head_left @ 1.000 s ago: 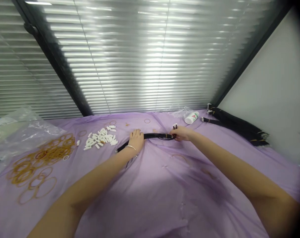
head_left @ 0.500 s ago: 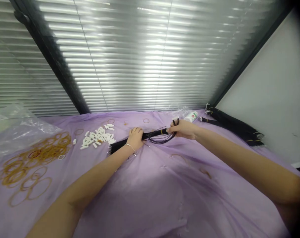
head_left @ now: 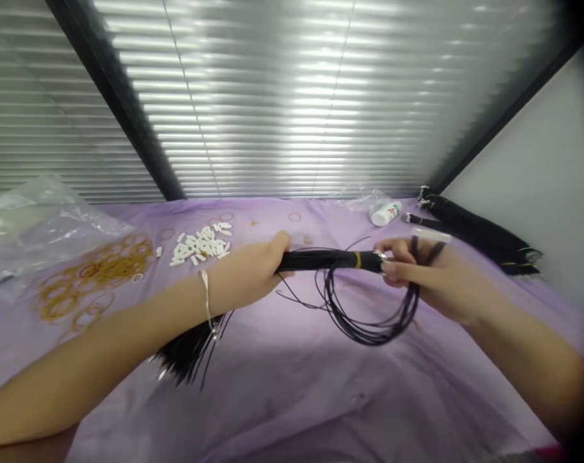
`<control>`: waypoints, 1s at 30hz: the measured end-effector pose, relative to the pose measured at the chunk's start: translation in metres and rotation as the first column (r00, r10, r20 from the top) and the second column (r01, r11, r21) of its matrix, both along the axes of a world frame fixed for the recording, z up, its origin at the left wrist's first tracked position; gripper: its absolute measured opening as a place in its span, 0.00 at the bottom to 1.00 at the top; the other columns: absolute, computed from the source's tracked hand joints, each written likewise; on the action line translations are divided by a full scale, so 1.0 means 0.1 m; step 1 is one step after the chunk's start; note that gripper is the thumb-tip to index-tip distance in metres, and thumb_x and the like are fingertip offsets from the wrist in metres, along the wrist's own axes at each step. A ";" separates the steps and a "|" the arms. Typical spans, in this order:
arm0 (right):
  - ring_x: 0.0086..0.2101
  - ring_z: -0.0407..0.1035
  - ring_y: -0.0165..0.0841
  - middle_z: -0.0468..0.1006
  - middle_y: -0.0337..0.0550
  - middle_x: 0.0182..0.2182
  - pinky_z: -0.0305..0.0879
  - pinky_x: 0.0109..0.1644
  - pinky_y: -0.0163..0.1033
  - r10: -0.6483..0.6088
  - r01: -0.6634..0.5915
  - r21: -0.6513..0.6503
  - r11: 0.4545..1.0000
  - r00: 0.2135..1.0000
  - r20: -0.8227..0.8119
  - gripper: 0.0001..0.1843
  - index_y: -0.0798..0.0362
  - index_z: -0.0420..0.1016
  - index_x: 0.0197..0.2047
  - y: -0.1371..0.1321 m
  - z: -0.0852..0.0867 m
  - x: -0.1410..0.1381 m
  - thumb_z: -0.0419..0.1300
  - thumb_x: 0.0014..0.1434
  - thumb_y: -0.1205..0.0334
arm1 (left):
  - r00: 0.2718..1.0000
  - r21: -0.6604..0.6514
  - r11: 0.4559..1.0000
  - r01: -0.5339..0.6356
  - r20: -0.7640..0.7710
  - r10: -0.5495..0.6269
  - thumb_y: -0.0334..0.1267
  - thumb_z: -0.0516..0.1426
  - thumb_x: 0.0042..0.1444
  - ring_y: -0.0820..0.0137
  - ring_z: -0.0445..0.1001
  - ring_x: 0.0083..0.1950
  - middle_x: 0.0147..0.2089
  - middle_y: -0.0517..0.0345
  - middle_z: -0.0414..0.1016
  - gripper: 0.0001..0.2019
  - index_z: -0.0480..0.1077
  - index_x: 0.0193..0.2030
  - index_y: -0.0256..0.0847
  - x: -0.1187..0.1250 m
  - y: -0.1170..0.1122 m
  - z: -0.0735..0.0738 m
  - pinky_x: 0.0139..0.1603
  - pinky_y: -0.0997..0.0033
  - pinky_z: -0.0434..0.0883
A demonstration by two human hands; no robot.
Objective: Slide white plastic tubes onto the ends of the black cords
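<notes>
A bundle of thin black cords [head_left: 321, 260], tied by a yellow band near one end, is held above the purple cloth [head_left: 292, 386]. My left hand [head_left: 251, 273] is wrapped round the bundle's middle; the loose cord ends fan out below my wrist [head_left: 186, 354]. My right hand [head_left: 417, 276] pinches the bundle's banded end, and several cords hang from it in a loop [head_left: 374, 321].
White small pieces [head_left: 200, 243] lie in a heap at the back left. Rubber bands [head_left: 94, 273] are spread further left beside clear plastic bags [head_left: 41, 218]. A white bottle [head_left: 386, 213] and more black cord bundles [head_left: 480, 238] lie at the back right. Blinds stand behind.
Both hands have lifted the bundle off the cloth and brought it nearer to me. The loop of cords below my right hand has grown larger.
</notes>
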State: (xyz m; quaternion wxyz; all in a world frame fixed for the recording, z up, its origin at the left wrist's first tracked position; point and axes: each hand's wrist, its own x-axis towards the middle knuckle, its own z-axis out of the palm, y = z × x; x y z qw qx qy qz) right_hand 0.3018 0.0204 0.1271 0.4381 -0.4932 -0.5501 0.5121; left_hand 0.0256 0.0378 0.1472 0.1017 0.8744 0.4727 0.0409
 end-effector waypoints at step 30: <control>0.18 0.54 0.26 0.64 0.36 0.20 0.56 0.19 0.35 -0.438 0.455 -0.212 0.865 0.890 0.126 0.15 0.50 0.63 0.25 -0.03 -1.27 1.19 0.65 0.44 0.52 | 0.988 -0.333 0.935 0.124 0.134 -0.084 0.40 0.42 0.63 0.72 0.68 0.27 0.23 0.61 0.70 0.18 0.70 0.34 0.39 -0.38 -0.28 -0.54 0.33 0.74 0.65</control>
